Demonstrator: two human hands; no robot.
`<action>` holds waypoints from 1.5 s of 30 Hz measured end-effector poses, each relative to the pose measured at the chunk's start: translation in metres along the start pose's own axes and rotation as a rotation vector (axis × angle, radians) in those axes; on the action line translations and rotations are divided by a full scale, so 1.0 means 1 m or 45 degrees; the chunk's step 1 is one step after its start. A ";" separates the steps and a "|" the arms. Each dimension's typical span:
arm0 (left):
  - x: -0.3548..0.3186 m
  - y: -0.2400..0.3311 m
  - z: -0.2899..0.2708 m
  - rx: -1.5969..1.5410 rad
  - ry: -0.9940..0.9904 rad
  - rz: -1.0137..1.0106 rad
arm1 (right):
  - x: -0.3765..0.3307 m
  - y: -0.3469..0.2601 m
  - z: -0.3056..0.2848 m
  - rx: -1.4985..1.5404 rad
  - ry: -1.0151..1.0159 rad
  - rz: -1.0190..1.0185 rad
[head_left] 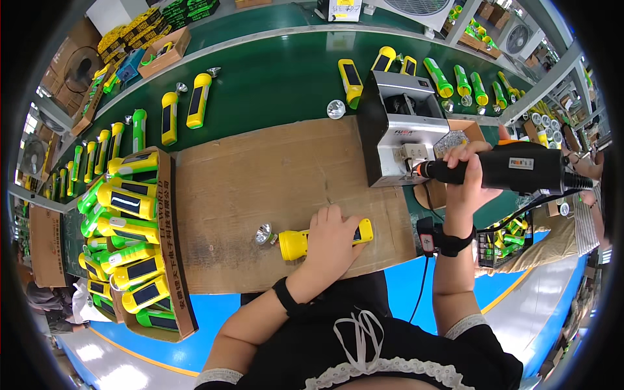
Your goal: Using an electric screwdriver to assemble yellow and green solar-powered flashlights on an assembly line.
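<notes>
Flashlight (294, 245) at five o'clock on cardboard mat (260, 175), left hand (330, 239) closed over it; right hand (469, 183) wrapped round screwdriver (520, 170), tip at two-o'clock feeder (411, 125); likely screw pickup; next calls for steady aim.

L hand (330, 235): palm down, fingers fwd, thumb out to R
R hand (467, 179): raised — fingers + thumb wrapped tight
L forearm (257, 327): slanting up-R
R forearm (454, 279): near vert tbh

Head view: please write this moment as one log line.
left hand: holding yellow flashlight | right hand: gripping black electric screwdriver at boxy machine | reflector: on cardboard beside flashlight
</notes>
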State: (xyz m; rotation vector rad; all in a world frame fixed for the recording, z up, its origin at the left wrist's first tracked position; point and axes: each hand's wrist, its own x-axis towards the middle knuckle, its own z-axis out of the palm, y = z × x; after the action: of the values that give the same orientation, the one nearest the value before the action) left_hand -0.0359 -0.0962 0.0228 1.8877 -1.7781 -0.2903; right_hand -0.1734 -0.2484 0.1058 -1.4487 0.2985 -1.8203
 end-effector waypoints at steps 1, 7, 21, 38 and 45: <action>0.003 0.001 0.003 -0.003 0.000 0.003 | 0.003 0.002 -0.002 -0.003 -0.001 -0.002; 0.004 -0.001 0.010 -0.016 0.044 0.105 | 0.020 0.001 0.002 -0.157 -0.136 0.175; 0.004 -0.006 0.012 -0.150 0.123 0.095 | -0.085 -0.051 0.005 0.106 -0.385 0.415; 0.001 -0.007 0.008 -0.180 0.105 0.013 | -0.097 -0.044 0.016 0.086 -0.326 0.379; 0.001 0.004 0.041 -0.292 0.191 0.110 | -0.114 -0.024 -0.021 0.049 -0.258 0.395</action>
State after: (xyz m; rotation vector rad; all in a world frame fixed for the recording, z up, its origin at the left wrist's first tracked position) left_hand -0.0593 -0.1066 -0.0097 1.6249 -1.6457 -0.2994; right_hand -0.1966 -0.1592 0.0313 -1.4575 0.3614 -1.4137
